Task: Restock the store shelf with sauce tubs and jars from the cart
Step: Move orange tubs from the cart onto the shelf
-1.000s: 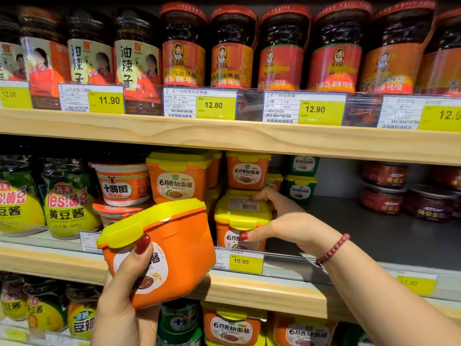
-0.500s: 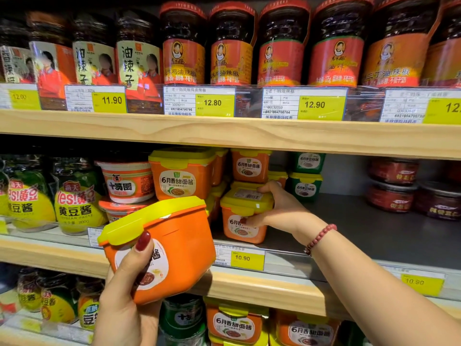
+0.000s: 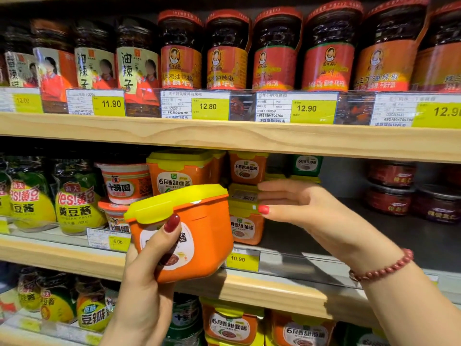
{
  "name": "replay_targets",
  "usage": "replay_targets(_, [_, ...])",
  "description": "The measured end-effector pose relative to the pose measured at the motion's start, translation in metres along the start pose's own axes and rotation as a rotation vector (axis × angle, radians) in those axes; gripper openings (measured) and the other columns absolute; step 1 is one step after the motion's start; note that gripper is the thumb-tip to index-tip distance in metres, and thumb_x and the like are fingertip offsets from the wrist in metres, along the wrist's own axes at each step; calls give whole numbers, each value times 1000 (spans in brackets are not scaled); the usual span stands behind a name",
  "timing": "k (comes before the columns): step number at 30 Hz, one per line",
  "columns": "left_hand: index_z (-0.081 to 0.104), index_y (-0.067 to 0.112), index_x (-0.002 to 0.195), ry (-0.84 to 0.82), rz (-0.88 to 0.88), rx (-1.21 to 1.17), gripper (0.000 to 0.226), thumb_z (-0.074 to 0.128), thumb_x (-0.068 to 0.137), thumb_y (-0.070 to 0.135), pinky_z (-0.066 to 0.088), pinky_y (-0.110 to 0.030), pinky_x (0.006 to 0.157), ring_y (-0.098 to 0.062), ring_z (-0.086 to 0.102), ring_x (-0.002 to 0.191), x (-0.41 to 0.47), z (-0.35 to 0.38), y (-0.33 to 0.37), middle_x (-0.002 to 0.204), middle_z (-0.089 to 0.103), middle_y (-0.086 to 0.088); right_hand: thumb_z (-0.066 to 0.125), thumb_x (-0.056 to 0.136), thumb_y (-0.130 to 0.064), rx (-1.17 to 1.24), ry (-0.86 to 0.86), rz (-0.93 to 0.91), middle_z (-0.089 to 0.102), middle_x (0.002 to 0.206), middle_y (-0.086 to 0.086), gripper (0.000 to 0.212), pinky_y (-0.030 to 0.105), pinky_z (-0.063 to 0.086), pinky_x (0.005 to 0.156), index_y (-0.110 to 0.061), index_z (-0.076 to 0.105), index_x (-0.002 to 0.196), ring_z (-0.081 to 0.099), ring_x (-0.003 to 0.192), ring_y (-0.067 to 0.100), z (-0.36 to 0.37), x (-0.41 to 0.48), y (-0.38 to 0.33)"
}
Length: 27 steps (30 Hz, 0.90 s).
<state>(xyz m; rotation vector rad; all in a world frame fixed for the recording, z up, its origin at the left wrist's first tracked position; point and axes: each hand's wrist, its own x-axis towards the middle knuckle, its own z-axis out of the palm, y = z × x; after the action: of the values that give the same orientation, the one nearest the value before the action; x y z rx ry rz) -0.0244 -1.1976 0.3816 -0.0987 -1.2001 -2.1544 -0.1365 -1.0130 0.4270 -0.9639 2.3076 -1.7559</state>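
Middle shelf [image 3: 374, 245] has room on its right side. Left hand [image 3: 144, 270] holds a tilted orange sauce tub [image 3: 199, 236] near it, fingers curled round. Right hand [image 3: 306, 208] has wide fingers beside a stocked tub [image 3: 245, 228]. Tilted so, the held tub could slip and fall.

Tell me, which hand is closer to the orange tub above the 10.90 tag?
Right. The right hand is open just right of that shelf tub, thumb at its lid; the left hand is lower left, gripping a second tub.

Left hand [image 3: 149, 268] curled; right hand [image 3: 308, 208] flat
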Motion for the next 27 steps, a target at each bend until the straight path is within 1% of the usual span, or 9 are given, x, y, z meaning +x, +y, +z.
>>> replay_targets(2, [70,28,102,-66,-19,-78,85,89,22,49,55,-25,53,-14,72,81,-2,0,0,93,74,2,84,59,-34,73,-129,-13,71,114,-3,62,29,52,93,-23,64,117,65,110,11,5,-13,-8])
replay_targets(4, [64,25,115,-80,-20,-52,101,90,21,49,55,-26,55,-15,72,82,1,4,-2,99,73,-1,84,59,-35,58,-172,-32,70,114,-5,64,30,53,91,-24,64,119,65,109,10,11,-22,-13])
replay_targets(7, [65,21,110,-153,28,-18,82,89,33,34,56,-30,57,-20,72,81,2,15,-7,95,73,-6,83,67,-17,85,-204,-74,72,109,-4,54,30,56,84,-23,64,117,68,102,13,23,-33,-19])
replay_targets(9, [59,16,114,-170,52,1,72,79,45,25,55,-27,57,-19,72,78,1,23,-9,90,73,-5,86,62,-13,75,-169,-103,73,106,-2,57,29,56,81,-22,64,115,70,98,16,27,-37,-21])
replay_targets(13, [50,12,113,-191,92,185,78,80,44,34,53,-22,57,-12,70,72,7,33,-13,82,73,0,90,54,-5,117,-63,-91,75,97,4,59,23,56,71,-9,66,108,72,89,17,21,-36,-16])
replay_targets(16, [50,12,109,-225,138,335,75,84,48,38,54,-21,61,-11,70,76,13,38,-16,85,73,2,84,50,-1,228,-6,-103,75,93,8,56,24,55,67,-4,67,103,72,88,20,14,-32,-7])
replay_targets(20, [57,13,115,-249,153,395,69,84,59,42,54,-17,71,-6,69,89,26,35,-21,99,72,2,75,52,3,354,58,-136,75,97,13,52,24,56,69,1,67,103,72,90,24,7,-25,-2])
replay_targets(23, [62,10,116,-240,153,416,53,68,68,31,53,-15,80,-3,66,96,28,27,-28,104,72,2,76,51,1,296,131,-178,74,100,11,57,24,55,72,0,67,107,71,94,24,4,-12,-3])
replay_targets(27, [62,15,118,-205,129,527,35,66,83,16,51,-29,95,-4,63,105,38,20,-42,111,69,6,85,51,-3,244,223,-154,74,106,6,66,30,55,84,-6,66,113,70,99,19,6,10,0])
